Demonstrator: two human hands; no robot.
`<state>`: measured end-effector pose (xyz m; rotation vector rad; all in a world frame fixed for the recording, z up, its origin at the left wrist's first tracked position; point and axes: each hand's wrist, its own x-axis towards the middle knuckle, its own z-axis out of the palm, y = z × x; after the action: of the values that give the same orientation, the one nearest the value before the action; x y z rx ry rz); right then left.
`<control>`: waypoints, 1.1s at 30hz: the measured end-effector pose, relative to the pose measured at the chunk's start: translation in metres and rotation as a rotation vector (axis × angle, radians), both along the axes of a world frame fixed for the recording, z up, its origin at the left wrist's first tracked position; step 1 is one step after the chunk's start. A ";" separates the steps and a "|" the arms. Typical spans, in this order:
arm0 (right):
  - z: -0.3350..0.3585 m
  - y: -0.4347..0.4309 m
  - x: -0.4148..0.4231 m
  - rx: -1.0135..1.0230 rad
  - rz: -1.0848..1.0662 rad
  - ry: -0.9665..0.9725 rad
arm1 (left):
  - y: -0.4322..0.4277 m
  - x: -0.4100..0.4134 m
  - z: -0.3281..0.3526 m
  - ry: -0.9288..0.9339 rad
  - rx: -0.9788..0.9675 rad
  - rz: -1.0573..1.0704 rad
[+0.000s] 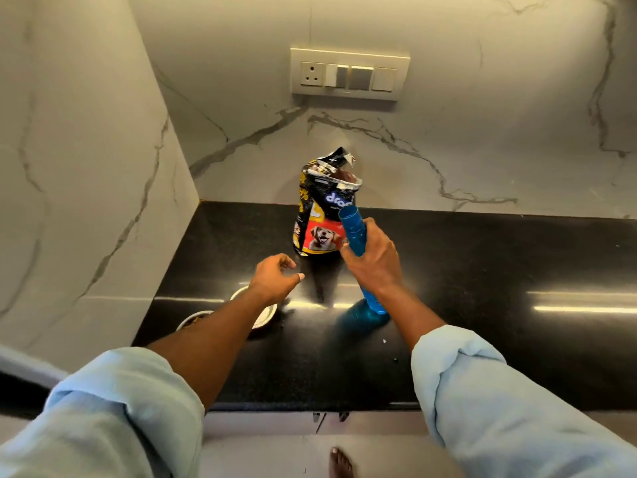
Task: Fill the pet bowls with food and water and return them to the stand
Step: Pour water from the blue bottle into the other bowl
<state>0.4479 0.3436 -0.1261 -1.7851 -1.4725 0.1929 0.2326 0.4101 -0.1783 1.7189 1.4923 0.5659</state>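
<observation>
Your right hand [374, 260] is wrapped firmly around the middle of the blue bottle [355, 232], which leans with its top toward 11 o'clock, in front of the lower right of the dog food bag [324, 215]. The bottle's base is low over the black countertop [482, 270]; you cannot tell whether it touches. The bag stands upright at 12 o'clock from your hands, its torn top open. Your left hand [274, 279] hovers with loosely curled fingers and grasps nothing. Directly beneath it, at 6 o'clock, lies a steel bowl [267, 313], partly hidden by your forearm. A second bowl [193, 319], holding something brown, sits at 8 o'clock, near the counter's left end. A switch panel [348, 73] is on the marble wall at 12 o'clock.
</observation>
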 end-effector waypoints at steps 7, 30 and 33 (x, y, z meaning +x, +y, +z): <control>0.004 0.035 -0.054 -0.025 0.254 -0.135 | 0.003 -0.059 -0.002 0.037 0.016 0.179; -0.039 0.073 -0.093 -0.315 0.736 -0.739 | -0.029 -0.118 -0.029 0.121 -0.014 0.425; -0.042 0.075 -0.094 -0.346 0.765 -0.781 | -0.030 -0.118 -0.034 0.124 -0.051 0.425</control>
<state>0.3537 0.4185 -0.1683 -1.5152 -2.8018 0.1361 0.1148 0.3801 -0.2125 1.4232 1.9626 0.6388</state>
